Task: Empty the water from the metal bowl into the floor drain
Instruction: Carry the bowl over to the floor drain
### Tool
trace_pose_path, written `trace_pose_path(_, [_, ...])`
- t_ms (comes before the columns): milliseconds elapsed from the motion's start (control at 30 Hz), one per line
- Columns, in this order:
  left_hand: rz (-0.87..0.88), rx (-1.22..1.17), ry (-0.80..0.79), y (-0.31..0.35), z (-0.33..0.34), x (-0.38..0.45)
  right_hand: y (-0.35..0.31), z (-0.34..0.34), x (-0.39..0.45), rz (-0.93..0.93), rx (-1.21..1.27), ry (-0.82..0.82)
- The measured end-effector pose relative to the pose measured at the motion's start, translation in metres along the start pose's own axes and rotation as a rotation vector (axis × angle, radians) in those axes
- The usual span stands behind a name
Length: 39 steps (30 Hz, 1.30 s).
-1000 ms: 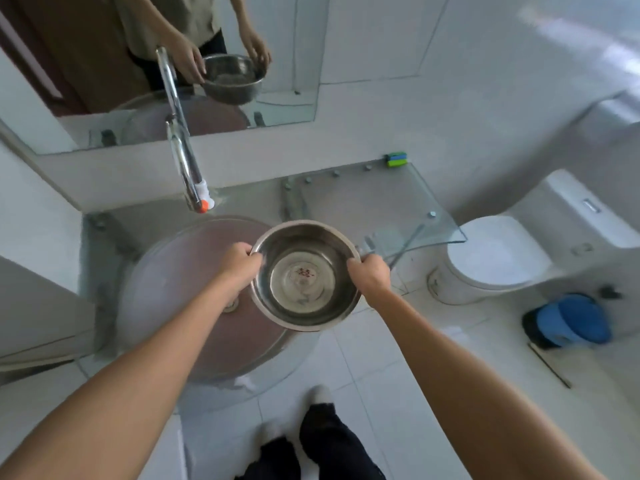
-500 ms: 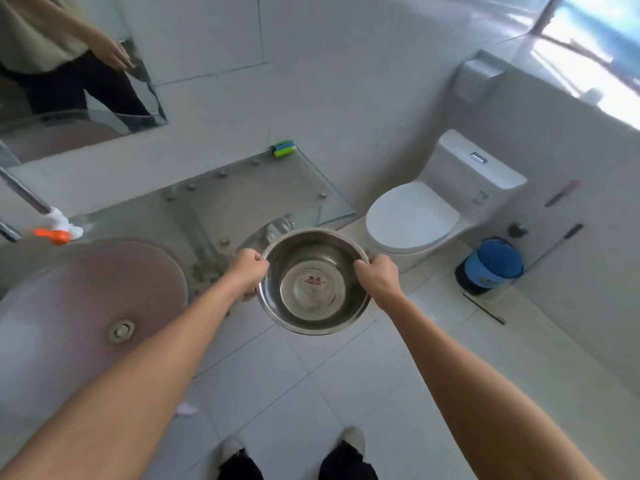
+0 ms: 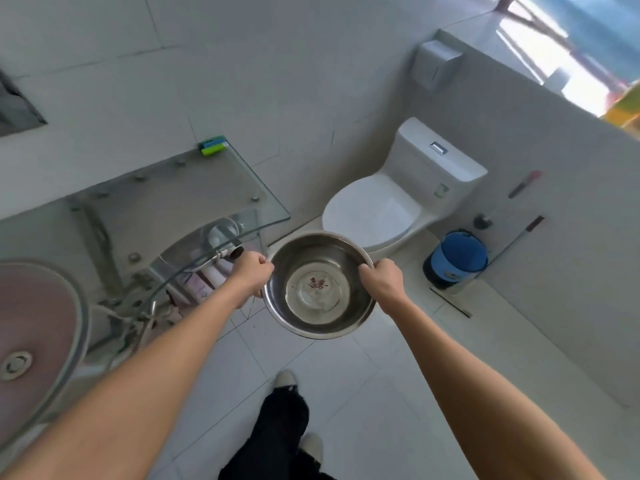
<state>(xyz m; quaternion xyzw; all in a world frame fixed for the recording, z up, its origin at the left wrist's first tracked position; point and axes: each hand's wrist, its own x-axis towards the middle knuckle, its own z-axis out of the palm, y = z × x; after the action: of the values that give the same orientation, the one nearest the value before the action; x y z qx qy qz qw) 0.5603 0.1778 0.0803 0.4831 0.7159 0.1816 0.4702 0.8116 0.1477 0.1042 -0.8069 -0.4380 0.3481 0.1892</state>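
Note:
I hold a round metal bowl (image 3: pixel 349 271) level over the white floor tiles, in front of the toilet. Its shiny inside shows a red mark on the bottom and a thin layer of water. My left hand (image 3: pixel 252 271) grips the rim on the left side. My right hand (image 3: pixel 382 278) grips the rim on the right side. No floor drain shows in this view.
A glass counter (image 3: pixel 194 202) with a pink basin (image 3: pixel 34 327) runs along the left. A white toilet (image 3: pixel 388 206) stands ahead, a blue bin (image 3: pixel 457 258) to its right by a low wall. Open floor tiles (image 3: pixel 398 393) lie below. A green-blue sponge (image 3: pixel 213 145) lies on the counter's corner.
I have turned right, away from the basin and tap, carrying the bowl in both hands. The toilet and bin are now ahead, and I have stepped forward.

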Motion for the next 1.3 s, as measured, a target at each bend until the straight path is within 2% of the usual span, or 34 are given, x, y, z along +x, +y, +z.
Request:
trace_pose_path(400, [-0.040,-0.073,-0.109,0.037,0.058,0.099,0.008,-0.006,0.126,0.056,-0.009,-0.007])
trace_pose_path(767, [-0.238,-0.220,0.089,0.041,0.115,0.169,0.000,0.005,0.260,-0.044,-0.156,-0.230])
trace_pose_path(933, [-0.348,-0.236,0.204,0.018,0.158,0.203,0.008,0.036,0.328,-0.105,-0.196,-0.395])
trace_pose_path(1067, [-0.392,-0.253,0.275,-0.009,0.191,0.236,0.021,0.074,0.379,-0.167,-0.269,-0.465])
trace_pose_path(1300, [-0.467,-0.296,0.371,-0.103,0.237,0.298,0.078,0.185,0.444,-0.263,-0.416,-0.554])
